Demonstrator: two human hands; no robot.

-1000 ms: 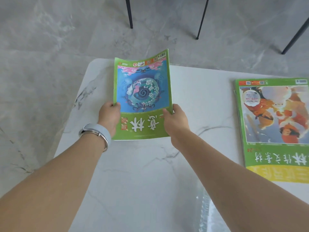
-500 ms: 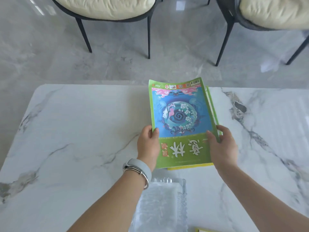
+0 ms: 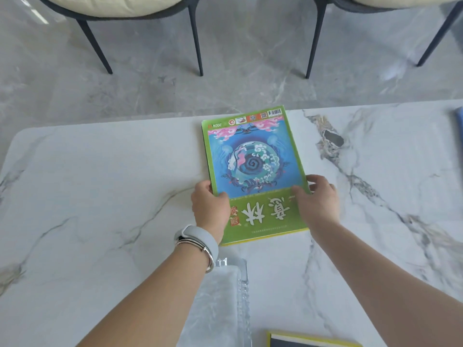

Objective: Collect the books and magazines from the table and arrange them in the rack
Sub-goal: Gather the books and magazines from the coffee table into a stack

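Observation:
A green magazine (image 3: 253, 156) with a blue swirl picture lies flat on a second magazine whose yellow edge (image 3: 265, 238) shows beneath its near side. Both rest on the white marble table (image 3: 100, 186). My left hand (image 3: 209, 209) grips the stack's left edge, thumb on the cover. My right hand (image 3: 318, 199) grips the right edge the same way. A clear plastic rack (image 3: 225, 296) stands at the table's near side, partly behind my left forearm. Another book (image 3: 308, 343) with a yellow border and dark cover peeks in at the bottom edge.
Two dark-legged chairs (image 3: 195, 41) with cream cushions stand on the grey floor beyond the table's far edge. A blue object (image 3: 459, 121) shows at the far right edge of the table.
My hands carried the green magazine from the table's left end to the right and set it down on the second magazine. It now lies flat, aligned on top.

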